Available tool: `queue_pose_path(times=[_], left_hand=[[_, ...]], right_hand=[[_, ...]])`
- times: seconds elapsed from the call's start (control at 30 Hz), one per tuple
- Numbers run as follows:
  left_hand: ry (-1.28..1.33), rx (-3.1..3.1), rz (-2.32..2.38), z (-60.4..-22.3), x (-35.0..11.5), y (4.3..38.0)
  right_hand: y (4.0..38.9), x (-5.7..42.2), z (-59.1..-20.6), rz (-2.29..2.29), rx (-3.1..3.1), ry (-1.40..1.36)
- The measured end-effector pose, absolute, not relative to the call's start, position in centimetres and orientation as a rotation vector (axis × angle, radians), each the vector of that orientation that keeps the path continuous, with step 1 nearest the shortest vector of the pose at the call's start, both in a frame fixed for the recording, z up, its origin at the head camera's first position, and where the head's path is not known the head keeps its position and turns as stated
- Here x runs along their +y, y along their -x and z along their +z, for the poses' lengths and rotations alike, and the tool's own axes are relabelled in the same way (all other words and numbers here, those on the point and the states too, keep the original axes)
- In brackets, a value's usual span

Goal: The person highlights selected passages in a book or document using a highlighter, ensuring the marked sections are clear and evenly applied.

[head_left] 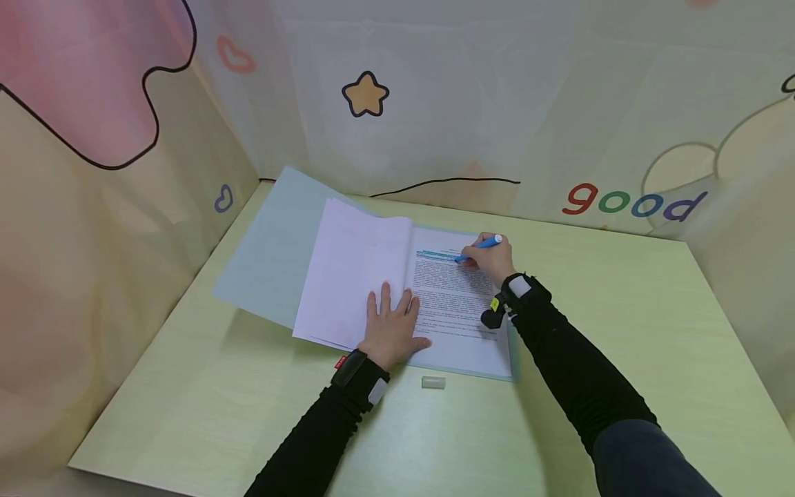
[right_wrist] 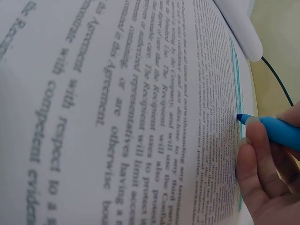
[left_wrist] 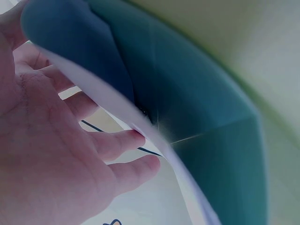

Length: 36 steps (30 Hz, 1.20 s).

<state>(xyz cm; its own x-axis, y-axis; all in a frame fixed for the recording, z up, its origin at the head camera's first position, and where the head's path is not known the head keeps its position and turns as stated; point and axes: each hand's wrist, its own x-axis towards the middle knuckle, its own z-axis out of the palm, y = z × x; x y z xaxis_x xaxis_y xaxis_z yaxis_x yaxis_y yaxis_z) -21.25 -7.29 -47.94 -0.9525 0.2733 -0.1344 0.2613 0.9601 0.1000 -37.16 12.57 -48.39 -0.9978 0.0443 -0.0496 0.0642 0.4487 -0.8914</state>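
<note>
My right hand [head_left: 493,261] pinches a blue highlighter [right_wrist: 276,131], its tip touching the upper lines of a printed page [head_left: 459,310]. Blue-green strokes [right_wrist: 236,75] run along those top lines of text. Spread fingers of my left hand [head_left: 393,331] rest flat near the fold, on the lower part of the turned-back white sheet [head_left: 360,269] and the printed page. Both sheets lie in an opened light-blue folder [head_left: 267,255]. In the left wrist view, the left palm sits beside the curved sheet edges and the folder's blue-green inside [left_wrist: 211,108].
On the table, just below the folder's bottom edge, lies a small light-grey cap-like piece [head_left: 433,382]. The pale wooden table [head_left: 621,331] extends to both sides. Behind it hangs a printed cloth backdrop [head_left: 459,103] with a star and the word "good".
</note>
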Motion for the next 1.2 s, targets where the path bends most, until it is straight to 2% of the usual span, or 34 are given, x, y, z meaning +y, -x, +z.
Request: queue_pose_path(times=[1.2], left_hand=[[-0.409, 2.973, 0.147, -47.8, -7.3, 21.2]], right_hand=[[37.0, 13.6, -48.3, -1.639, 2.685, -0.104]])
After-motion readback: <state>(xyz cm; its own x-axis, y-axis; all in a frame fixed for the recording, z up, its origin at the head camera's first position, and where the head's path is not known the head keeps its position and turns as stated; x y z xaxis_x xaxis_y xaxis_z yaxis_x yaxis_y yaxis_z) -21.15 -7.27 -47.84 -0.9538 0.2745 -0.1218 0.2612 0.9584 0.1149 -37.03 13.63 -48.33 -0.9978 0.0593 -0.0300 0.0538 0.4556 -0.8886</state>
